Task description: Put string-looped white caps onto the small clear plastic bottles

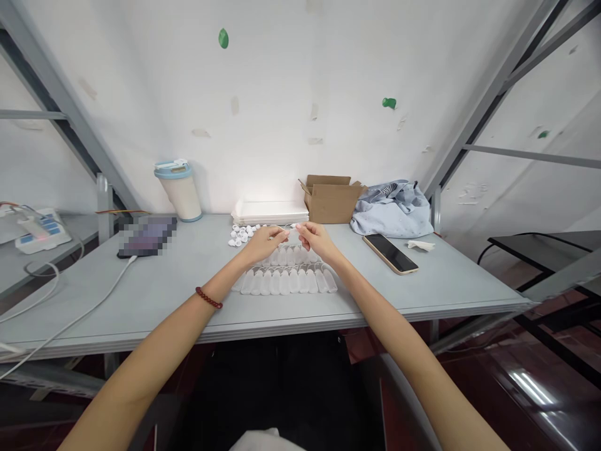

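Both hands meet over the middle of the table, fingertips a short gap apart. My left hand is closed in a pinch on what looks like a thin white cord. Thumb and fingers of my right hand close round a small white piece, mostly hidden by the fingertips. Beneath the hands lie two rows of translucent white oblong pieces with rounded ends; the front row shows fully, the back row partly. Thin cords run along their tops. Several small white round caps are scattered beyond my left hand.
Along the wall stand a cup with a blue lid, a white stack, an open cardboard box and a light blue cloth. A phone and crumpled tissue lie right; a charging device lies left, its cable trailing.
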Motion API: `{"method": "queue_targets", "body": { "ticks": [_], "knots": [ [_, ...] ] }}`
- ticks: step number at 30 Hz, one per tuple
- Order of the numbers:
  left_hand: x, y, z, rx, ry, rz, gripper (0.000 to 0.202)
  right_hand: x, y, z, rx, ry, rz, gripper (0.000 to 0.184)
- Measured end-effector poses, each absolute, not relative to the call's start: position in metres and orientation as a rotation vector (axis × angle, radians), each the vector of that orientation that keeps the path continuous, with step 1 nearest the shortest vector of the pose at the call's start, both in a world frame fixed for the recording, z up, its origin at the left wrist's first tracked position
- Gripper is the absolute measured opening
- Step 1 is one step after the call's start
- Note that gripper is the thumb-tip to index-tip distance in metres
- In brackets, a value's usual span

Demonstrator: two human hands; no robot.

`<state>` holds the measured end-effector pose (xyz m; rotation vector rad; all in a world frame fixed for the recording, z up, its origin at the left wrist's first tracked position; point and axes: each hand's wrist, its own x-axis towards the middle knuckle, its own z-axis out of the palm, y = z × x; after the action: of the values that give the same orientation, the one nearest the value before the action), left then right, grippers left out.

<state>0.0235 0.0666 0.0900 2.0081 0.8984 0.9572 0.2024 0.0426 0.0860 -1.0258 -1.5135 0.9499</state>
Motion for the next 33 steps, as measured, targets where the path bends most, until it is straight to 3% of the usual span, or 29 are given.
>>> {"method": "queue_targets", "body": {
  "ticks": [12, 18, 26, 33],
  "knots": [
    [0.023, 0.061, 0.102, 1.573, 0.9, 0.856, 0.05, 0.201, 0.034, 0.09, -1.054, -1.689, 0.708, 0.036],
    [0.025, 0.06, 0.1, 1.801, 0.943, 0.941, 0.048, 0.201, 0.033, 0.09, -1.049, -1.608, 0.739, 0.038],
    [0.024, 0.056, 0.102, 2.294, 0.928, 0.979, 0.04, 0.197, 0.032, 0.093, -1.031, -1.408, 1.031, 0.045],
    [0.015, 0.072, 0.099, 2.267, 1.002, 0.96, 0.035, 0.199, 0.041, 0.088, -1.081, -1.319, 0.988, 0.039]
  ]
}}
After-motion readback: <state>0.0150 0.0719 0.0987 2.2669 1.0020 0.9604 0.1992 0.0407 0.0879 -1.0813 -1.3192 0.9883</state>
